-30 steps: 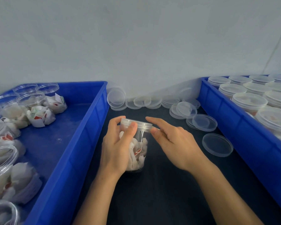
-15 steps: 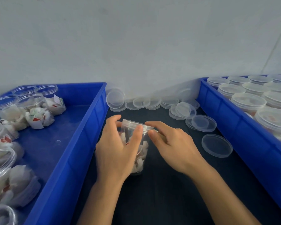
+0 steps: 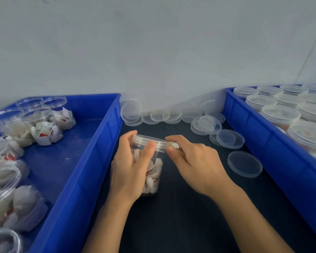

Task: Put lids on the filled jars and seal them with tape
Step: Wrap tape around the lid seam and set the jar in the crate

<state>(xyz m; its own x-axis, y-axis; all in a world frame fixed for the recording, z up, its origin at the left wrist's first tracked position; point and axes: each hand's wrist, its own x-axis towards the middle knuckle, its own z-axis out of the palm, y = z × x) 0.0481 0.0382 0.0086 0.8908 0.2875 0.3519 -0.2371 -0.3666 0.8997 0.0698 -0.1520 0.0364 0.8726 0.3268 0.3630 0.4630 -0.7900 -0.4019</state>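
Observation:
A clear plastic jar [image 3: 153, 172] filled with white pieces stands on the dark table [image 3: 181, 216] between two blue bins. A clear lid [image 3: 148, 140] sits on its mouth. My left hand [image 3: 131, 168] grips the jar from the left, thumb pressed near the lid's rim. My right hand [image 3: 193, 161] is at the jar's right side, thumb and forefinger pinching a short strip of clear tape [image 3: 172, 144] against the lid's edge.
The left blue bin [image 3: 91, 161] holds several open filled jars. The right blue bin [image 3: 263, 136] holds several lidded jars. Loose clear lids [image 3: 244, 164] lie on the table at right and along the wall behind.
The jar has tilted a little toward me in my left hand. My right hand's fingers have closed on the tape at the lid's right edge.

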